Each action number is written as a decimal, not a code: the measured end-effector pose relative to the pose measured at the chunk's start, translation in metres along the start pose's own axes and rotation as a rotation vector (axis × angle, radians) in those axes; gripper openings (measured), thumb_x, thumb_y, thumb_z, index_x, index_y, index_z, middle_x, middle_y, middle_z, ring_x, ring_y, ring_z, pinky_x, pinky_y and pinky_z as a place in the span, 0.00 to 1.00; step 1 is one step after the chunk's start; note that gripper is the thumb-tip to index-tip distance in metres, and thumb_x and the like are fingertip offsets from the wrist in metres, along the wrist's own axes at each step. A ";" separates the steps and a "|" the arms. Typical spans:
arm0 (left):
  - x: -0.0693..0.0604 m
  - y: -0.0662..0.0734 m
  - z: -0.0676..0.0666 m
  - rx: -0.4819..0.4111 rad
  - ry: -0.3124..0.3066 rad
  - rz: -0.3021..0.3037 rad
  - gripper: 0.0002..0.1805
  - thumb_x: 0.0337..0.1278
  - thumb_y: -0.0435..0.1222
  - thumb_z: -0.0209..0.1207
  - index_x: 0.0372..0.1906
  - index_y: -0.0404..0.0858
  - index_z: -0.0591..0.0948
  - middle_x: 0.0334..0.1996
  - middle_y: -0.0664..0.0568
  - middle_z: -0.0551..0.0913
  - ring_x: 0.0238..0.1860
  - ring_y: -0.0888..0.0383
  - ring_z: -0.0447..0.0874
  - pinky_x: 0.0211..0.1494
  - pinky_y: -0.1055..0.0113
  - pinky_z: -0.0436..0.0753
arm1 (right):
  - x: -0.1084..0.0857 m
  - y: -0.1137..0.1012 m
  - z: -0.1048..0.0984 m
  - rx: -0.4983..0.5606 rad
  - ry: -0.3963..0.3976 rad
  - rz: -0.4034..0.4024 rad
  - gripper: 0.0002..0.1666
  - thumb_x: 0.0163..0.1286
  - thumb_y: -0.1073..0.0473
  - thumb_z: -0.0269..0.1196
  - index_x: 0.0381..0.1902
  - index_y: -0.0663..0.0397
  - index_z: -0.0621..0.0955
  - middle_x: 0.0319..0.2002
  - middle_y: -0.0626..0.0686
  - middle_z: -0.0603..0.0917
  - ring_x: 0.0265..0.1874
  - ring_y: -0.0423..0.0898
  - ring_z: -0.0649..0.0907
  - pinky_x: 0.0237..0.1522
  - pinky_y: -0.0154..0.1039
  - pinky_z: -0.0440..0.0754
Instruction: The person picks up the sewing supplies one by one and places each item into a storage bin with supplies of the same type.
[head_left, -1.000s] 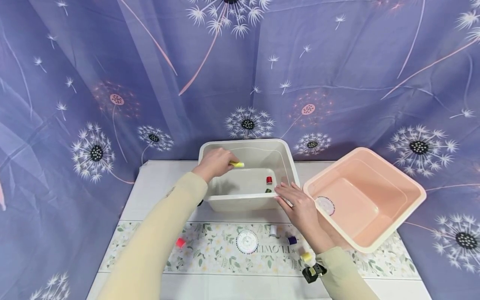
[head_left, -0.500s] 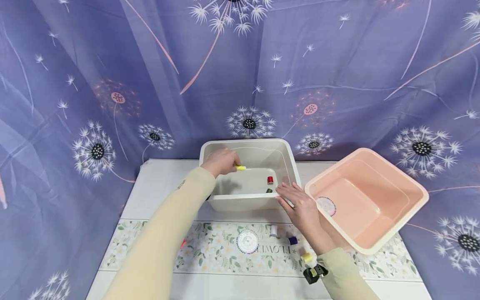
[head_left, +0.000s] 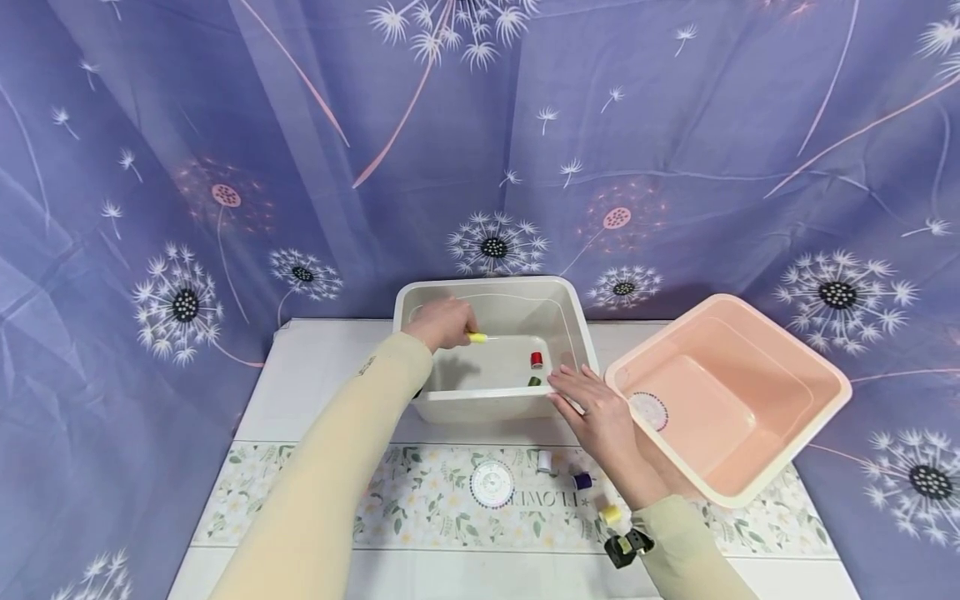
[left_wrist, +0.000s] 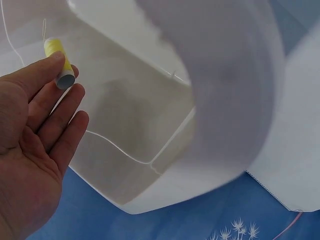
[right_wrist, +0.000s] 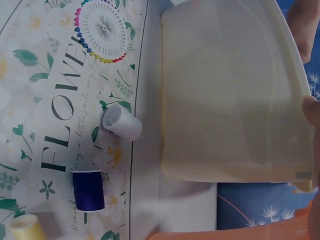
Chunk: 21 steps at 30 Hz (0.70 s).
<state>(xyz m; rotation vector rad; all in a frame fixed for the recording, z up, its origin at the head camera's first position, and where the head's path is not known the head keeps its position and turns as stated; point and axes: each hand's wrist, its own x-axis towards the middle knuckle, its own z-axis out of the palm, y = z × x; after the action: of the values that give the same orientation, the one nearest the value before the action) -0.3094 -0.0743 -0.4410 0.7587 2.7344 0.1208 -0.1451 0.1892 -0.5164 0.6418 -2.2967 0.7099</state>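
Observation:
My left hand (head_left: 444,322) is inside the off-white plastic tub (head_left: 491,406), pinching a yellow thread spool (left_wrist: 61,60) between thumb and forefinger. In the left wrist view its other fingers are spread and lightly bent, and a loop of thread sticks out from the spool. A red thread spool (head_left: 536,360) and a dark green one (head_left: 534,382) lie on the tub's floor. My right hand (head_left: 600,417) holds the tub's front right rim, fingers over the edge and thumb on the outer side.
A pink tub (head_left: 712,400) stands tilted at the right, with a round pin wheel (head_left: 648,411) inside. White (right_wrist: 122,122), dark blue (right_wrist: 88,191) and yellow (right_wrist: 28,228) spools lie on the table runner, near another pin wheel (right_wrist: 103,31). A patterned curtain (head_left: 480,150) hangs behind.
My left hand has moved slightly right and lower in the tub with the yellow spool. The left sleeve now covers the pinkish-red spool on the table. My right hand stays put.

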 end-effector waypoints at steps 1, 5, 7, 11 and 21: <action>0.000 0.000 0.000 0.000 0.006 0.004 0.08 0.67 0.38 0.72 0.47 0.52 0.95 0.40 0.61 0.91 0.39 0.57 0.80 0.48 0.61 0.84 | 0.000 0.000 0.000 0.000 0.000 0.001 0.19 0.59 0.65 0.80 0.48 0.63 0.92 0.47 0.59 0.93 0.51 0.58 0.92 0.64 0.62 0.84; 0.000 -0.001 0.001 -0.007 0.016 0.035 0.08 0.66 0.36 0.71 0.28 0.45 0.87 0.24 0.60 0.78 0.31 0.58 0.72 0.36 0.64 0.74 | -0.001 0.000 0.001 0.001 -0.001 0.004 0.18 0.59 0.65 0.79 0.48 0.62 0.92 0.47 0.59 0.93 0.51 0.58 0.92 0.64 0.62 0.84; 0.000 0.000 0.001 -0.010 0.016 0.043 0.13 0.65 0.35 0.70 0.25 0.44 0.81 0.22 0.58 0.72 0.30 0.57 0.69 0.34 0.63 0.70 | -0.001 0.000 0.001 0.000 -0.002 0.006 0.18 0.59 0.65 0.79 0.48 0.62 0.92 0.47 0.59 0.93 0.51 0.58 0.92 0.64 0.62 0.84; -0.003 0.000 -0.002 -0.035 0.023 0.033 0.01 0.65 0.37 0.72 0.37 0.46 0.91 0.31 0.60 0.85 0.38 0.58 0.81 0.46 0.63 0.83 | -0.001 0.000 0.000 -0.005 -0.005 0.008 0.18 0.60 0.64 0.79 0.48 0.62 0.92 0.48 0.59 0.93 0.51 0.58 0.92 0.64 0.62 0.84; -0.012 0.002 -0.012 -0.048 -0.001 0.045 0.22 0.68 0.43 0.71 0.64 0.45 0.88 0.62 0.55 0.88 0.64 0.54 0.85 0.71 0.58 0.81 | 0.000 0.000 0.001 0.003 -0.002 0.002 0.21 0.56 0.67 0.80 0.49 0.63 0.92 0.47 0.60 0.93 0.51 0.59 0.92 0.63 0.63 0.84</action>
<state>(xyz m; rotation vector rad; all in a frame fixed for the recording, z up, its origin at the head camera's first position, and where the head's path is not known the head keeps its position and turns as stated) -0.3024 -0.0791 -0.4259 0.8063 2.7037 0.1949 -0.1454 0.1885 -0.5167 0.6421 -2.2991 0.7145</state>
